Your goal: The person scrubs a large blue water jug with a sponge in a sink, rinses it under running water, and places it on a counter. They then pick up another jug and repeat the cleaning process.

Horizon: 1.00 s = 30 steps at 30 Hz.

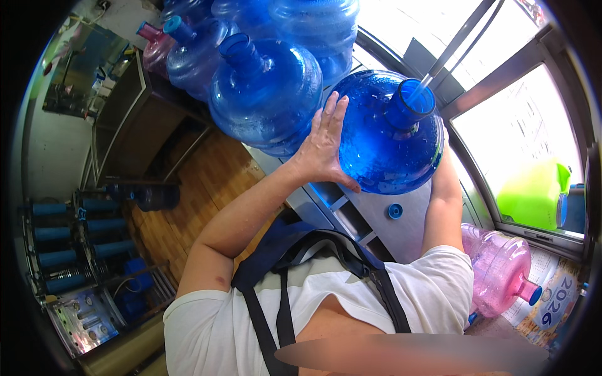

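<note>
A deep blue water jug (pixel 376 145) stands before me with its open neck tilted toward me. A metal filling tube with a clear tip (pixel 427 81) reaches into its mouth. My left hand (pixel 325 145) presses on the jug's left side, fingers spread and thumb low. Around the jug's right side goes my right hand (pixel 445 134), mostly hidden by the jug, so its fingers cannot be seen. Below the jug, a small blue cap (pixel 395 211) lies on the grey metal counter (pixel 410 237). Just left of my left hand is an uncapped lighter blue jug (pixel 268 96).
More blue jugs (pixel 312 28) and a pink jug (pixel 157 49) crowd the back. At right lie another pink jug (pixel 501 270) and a printed calendar (pixel 541 291), below a window frame (pixel 491 188) with a green container (pixel 531 197). Blue filter housings (pixel 56 233) stand at left.
</note>
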Each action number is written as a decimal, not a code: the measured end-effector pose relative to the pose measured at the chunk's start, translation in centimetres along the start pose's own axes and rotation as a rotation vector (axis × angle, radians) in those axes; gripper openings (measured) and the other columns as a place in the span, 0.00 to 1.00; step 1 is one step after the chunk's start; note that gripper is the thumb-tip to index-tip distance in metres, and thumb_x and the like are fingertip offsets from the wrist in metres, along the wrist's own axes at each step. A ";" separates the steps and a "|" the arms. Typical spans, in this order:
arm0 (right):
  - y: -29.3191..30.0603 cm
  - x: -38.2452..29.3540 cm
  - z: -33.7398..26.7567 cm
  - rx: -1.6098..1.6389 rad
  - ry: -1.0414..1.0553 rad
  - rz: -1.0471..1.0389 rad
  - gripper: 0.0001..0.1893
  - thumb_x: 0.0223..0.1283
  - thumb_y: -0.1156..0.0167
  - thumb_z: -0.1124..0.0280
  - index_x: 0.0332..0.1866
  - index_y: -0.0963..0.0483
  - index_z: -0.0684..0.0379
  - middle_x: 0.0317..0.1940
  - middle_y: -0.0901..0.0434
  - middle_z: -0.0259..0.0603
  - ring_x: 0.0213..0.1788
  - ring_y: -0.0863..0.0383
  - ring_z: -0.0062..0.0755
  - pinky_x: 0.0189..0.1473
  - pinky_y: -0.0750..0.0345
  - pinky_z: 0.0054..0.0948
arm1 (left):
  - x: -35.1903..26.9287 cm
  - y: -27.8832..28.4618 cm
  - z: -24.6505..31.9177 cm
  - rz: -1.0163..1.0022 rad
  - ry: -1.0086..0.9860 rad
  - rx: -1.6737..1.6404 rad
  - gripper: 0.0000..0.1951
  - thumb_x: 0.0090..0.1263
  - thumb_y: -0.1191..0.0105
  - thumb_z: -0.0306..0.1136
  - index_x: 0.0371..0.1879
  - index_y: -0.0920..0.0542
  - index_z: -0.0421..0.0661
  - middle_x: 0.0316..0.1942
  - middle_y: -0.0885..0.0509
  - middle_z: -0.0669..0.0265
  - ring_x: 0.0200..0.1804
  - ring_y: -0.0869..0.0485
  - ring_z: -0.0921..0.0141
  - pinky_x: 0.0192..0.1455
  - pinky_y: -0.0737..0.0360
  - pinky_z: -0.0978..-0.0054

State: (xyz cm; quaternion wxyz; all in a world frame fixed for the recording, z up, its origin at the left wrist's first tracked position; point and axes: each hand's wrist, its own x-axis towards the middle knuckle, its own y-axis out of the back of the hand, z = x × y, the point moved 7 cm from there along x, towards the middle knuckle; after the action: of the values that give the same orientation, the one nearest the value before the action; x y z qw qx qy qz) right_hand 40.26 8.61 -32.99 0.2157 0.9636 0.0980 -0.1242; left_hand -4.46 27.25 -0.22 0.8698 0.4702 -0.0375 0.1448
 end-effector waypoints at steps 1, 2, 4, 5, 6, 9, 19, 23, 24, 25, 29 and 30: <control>0.0 0.0 0.0 -0.002 -0.001 -0.001 0.43 0.49 0.19 0.59 0.74 0.27 0.56 0.71 0.25 0.53 0.70 0.23 0.43 0.69 0.26 0.36 | 0.0 0.0 0.0 0.005 -0.005 -0.009 0.91 0.22 0.18 0.70 0.83 0.72 0.48 0.83 0.65 0.41 0.84 0.61 0.39 0.84 0.57 0.39; -0.1 -0.1 -0.1 -0.002 0.001 -0.002 0.43 0.49 0.19 0.59 0.74 0.27 0.56 0.71 0.25 0.53 0.70 0.23 0.43 0.69 0.26 0.36 | 0.0 0.0 0.0 0.004 -0.007 -0.007 0.91 0.22 0.18 0.70 0.83 0.72 0.48 0.83 0.65 0.41 0.84 0.61 0.39 0.84 0.57 0.39; -0.1 -0.1 -0.1 -0.003 0.000 -0.004 0.44 0.49 0.19 0.59 0.74 0.27 0.56 0.71 0.25 0.53 0.69 0.23 0.43 0.69 0.26 0.36 | 0.0 0.0 0.0 0.000 -0.005 -0.008 0.91 0.22 0.18 0.70 0.83 0.71 0.48 0.83 0.65 0.40 0.84 0.61 0.39 0.84 0.57 0.39; -0.1 -0.1 -0.1 -0.002 0.001 -0.004 0.44 0.49 0.19 0.59 0.74 0.28 0.56 0.71 0.25 0.53 0.69 0.22 0.43 0.69 0.26 0.36 | 0.0 0.0 0.0 -0.001 -0.002 -0.010 0.91 0.22 0.18 0.70 0.83 0.71 0.48 0.83 0.65 0.40 0.84 0.61 0.39 0.84 0.57 0.39; -0.2 -0.1 -0.1 -0.001 0.002 -0.002 0.44 0.49 0.19 0.59 0.74 0.28 0.56 0.71 0.25 0.53 0.69 0.22 0.43 0.69 0.25 0.36 | 0.0 0.0 0.0 -0.002 0.001 -0.012 0.91 0.22 0.18 0.70 0.83 0.71 0.48 0.83 0.65 0.40 0.84 0.61 0.39 0.84 0.57 0.39; -0.3 -0.1 -0.2 -0.003 0.004 -0.003 0.44 0.49 0.19 0.59 0.74 0.28 0.56 0.71 0.25 0.53 0.69 0.22 0.43 0.69 0.25 0.36 | 0.0 -0.1 -0.1 -0.009 0.017 -0.016 0.91 0.22 0.17 0.69 0.83 0.71 0.47 0.83 0.65 0.40 0.84 0.61 0.39 0.84 0.57 0.38; -0.7 -0.4 -0.6 -0.003 0.010 -0.010 0.44 0.49 0.19 0.59 0.74 0.28 0.56 0.71 0.25 0.54 0.68 0.21 0.44 0.69 0.25 0.37 | -0.1 0.1 0.0 0.005 -0.012 -0.025 0.91 0.22 0.18 0.70 0.83 0.71 0.46 0.83 0.64 0.38 0.84 0.61 0.38 0.84 0.57 0.37; -0.8 -0.5 -0.6 -0.003 0.009 -0.009 0.44 0.49 0.19 0.59 0.75 0.28 0.56 0.71 0.25 0.54 0.68 0.21 0.44 0.68 0.24 0.37 | 0.0 0.0 0.1 0.003 -0.009 -0.007 0.91 0.22 0.18 0.70 0.83 0.72 0.47 0.83 0.65 0.40 0.84 0.61 0.38 0.83 0.56 0.37; -0.8 -0.6 -0.6 -0.003 0.011 -0.009 0.44 0.49 0.19 0.59 0.75 0.28 0.56 0.71 0.25 0.54 0.68 0.21 0.44 0.68 0.24 0.37 | 0.0 0.0 0.1 -0.001 -0.005 -0.005 0.91 0.22 0.18 0.70 0.83 0.72 0.47 0.83 0.65 0.40 0.84 0.61 0.38 0.83 0.55 0.37; -0.8 -0.6 -0.6 0.000 0.011 -0.012 0.44 0.49 0.19 0.59 0.75 0.28 0.56 0.71 0.25 0.54 0.68 0.21 0.44 0.68 0.24 0.37 | 0.0 0.0 0.0 -0.006 0.001 -0.004 0.91 0.22 0.18 0.70 0.83 0.72 0.48 0.83 0.65 0.41 0.84 0.61 0.38 0.83 0.55 0.37; -1.0 -0.7 -0.7 -0.002 0.013 -0.012 0.44 0.49 0.19 0.59 0.75 0.28 0.55 0.71 0.25 0.54 0.68 0.20 0.44 0.68 0.24 0.37 | -0.1 -0.1 -0.1 -0.021 0.024 -0.011 0.91 0.23 0.18 0.69 0.83 0.72 0.47 0.83 0.65 0.40 0.84 0.60 0.38 0.83 0.55 0.37; -1.0 -0.7 -0.8 0.001 0.014 -0.013 0.44 0.49 0.19 0.59 0.75 0.28 0.55 0.71 0.25 0.54 0.68 0.20 0.44 0.68 0.24 0.37 | -0.1 0.0 0.0 -0.011 0.010 -0.010 0.91 0.23 0.18 0.69 0.83 0.72 0.47 0.83 0.65 0.39 0.84 0.60 0.38 0.83 0.56 0.37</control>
State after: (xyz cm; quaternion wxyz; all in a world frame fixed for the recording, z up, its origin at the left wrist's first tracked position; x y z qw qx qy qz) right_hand 39.51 9.75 -32.47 0.2137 0.9639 0.1055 -0.1190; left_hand -4.53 27.24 -0.28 0.8731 0.4652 -0.0312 0.1423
